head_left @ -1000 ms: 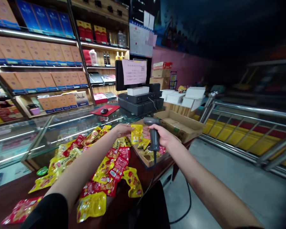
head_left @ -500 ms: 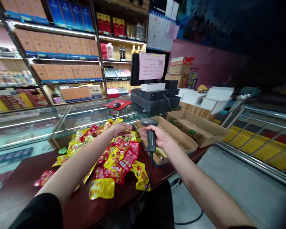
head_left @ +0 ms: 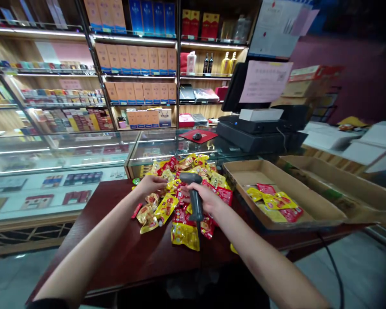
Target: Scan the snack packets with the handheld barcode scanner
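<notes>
My right hand (head_left: 202, 197) is wrapped round the handle of a dark grey barcode scanner (head_left: 195, 201), held above a heap of snack packets (head_left: 186, 165). Its head points left and its cable hangs down in front. The packets are shiny, red, yellow and gold. At the left side of the heap is my left hand (head_left: 151, 185), its fingers slightly bent and reaching over the packets, with no packet plainly gripped. A yellow packet (head_left: 185, 236) lies at the front of the heap, and a yellow-and-red packet (head_left: 166, 209) lies below my left hand.
An open cardboard tray (head_left: 312, 210) on the right holds several packets, with another cardboard tray (head_left: 350, 184) behind it. Beyond the brown tabletop (head_left: 116, 240) stand a glass counter (head_left: 161, 146), a mouse (head_left: 197, 136) on a red mat and a black checkout machine (head_left: 257, 135). Stocked shelves line the back.
The view has swung left, bringing more of the tray's packets into sight. My left hand has moved to the heap's left side, and the scanner from beside the tray to over the heap.
</notes>
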A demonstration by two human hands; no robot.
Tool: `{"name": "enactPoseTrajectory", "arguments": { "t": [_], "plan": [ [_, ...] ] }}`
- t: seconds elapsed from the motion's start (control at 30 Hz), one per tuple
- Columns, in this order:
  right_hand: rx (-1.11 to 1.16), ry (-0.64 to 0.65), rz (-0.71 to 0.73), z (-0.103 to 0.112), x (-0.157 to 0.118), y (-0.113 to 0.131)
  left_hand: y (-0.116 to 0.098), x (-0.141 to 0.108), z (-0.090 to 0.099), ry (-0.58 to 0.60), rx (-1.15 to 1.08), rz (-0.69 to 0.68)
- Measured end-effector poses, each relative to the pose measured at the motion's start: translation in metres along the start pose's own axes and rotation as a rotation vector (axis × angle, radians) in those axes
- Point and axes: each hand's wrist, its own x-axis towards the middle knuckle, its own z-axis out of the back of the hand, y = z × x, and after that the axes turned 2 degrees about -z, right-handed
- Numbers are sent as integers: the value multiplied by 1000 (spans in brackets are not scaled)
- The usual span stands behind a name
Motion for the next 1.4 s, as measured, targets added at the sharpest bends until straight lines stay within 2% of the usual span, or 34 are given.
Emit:
{"name": "enactPoseTrajectory", "arguments": {
  "t": [0.1, 0.3, 0.47, 0.6, 0.77, 0.87, 0.93, 1.0, 1.07, 1.13, 1.2, 1.33, 1.4],
  "plan": [
    [-39, -74, 68, -8, 0, -29, 23, -24, 0, -74, 340, -131],
    [-36, -119, 124, -6, -5, -71, 51, -54, -27, -212, 594, -158],
    [-24, -143, 145, -6, -8, -83, 53, -63, -50, -219, 779, -121],
    [11, -128, 156, -6, -8, -85, 54, -65, -60, -233, 789, -105],
    [50, -88, 163, -11, -12, -81, 59, -65, -66, -282, 663, -153],
    [74, -9, 195, -19, -20, -70, 56, -61, -64, -307, 515, -175],
    [67, 50, 219, -23, -27, -60, 52, -56, -60, -222, 301, -156],
    [47, 76, 252, -24, -35, -50, 47, -50, -55, -76, -9, -96],
    [40, 81, 291, -22, -42, -41, 44, -42, -50, 13, -351, -3],
    [48, 78, 315, -16, -48, -35, 40, -32, -48, 37, -634, 88],
    [33, 60, 324, -10, -52, -31, 35, -19, -48, 42, -809, 131],
    [-67, -17, 320, 0, -56, -30, 19, 19, -54, 81, -916, 92],
    [-120, -50, 285, 4, -57, -32, 11, 38, -60, 44, -923, 71]
  ]
}}
